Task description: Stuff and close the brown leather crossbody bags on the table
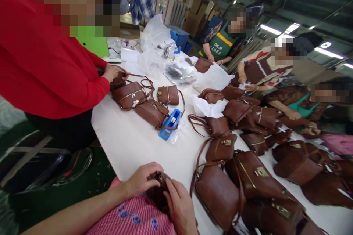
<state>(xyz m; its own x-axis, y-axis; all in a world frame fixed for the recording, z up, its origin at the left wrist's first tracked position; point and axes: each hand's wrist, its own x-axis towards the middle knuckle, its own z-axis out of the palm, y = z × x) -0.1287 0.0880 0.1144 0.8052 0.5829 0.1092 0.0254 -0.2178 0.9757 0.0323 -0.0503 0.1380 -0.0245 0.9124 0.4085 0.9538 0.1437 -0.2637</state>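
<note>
Close to my body, at the near table edge, a brown leather handbag [157, 195] is held between both hands. My left hand [143, 179] grips its upper edge, thumb and fingers closed around the rim. On the other side my right hand [179, 202] presses against the bag with its fingers together. Much of the bag is hidden behind the hands and the checked red-and-white apron [129, 216]. Just right of my hands lies another brown handbag [217, 194] with a strap.
Many brown handbags [253, 176] crowd the right side of the white table [132, 147]. A blue tray [170, 125] sits mid-table beside more bags [150, 112]. A person in red [55, 62] stands at the left, handling a bag; several co-workers [220, 49] work along the far side.
</note>
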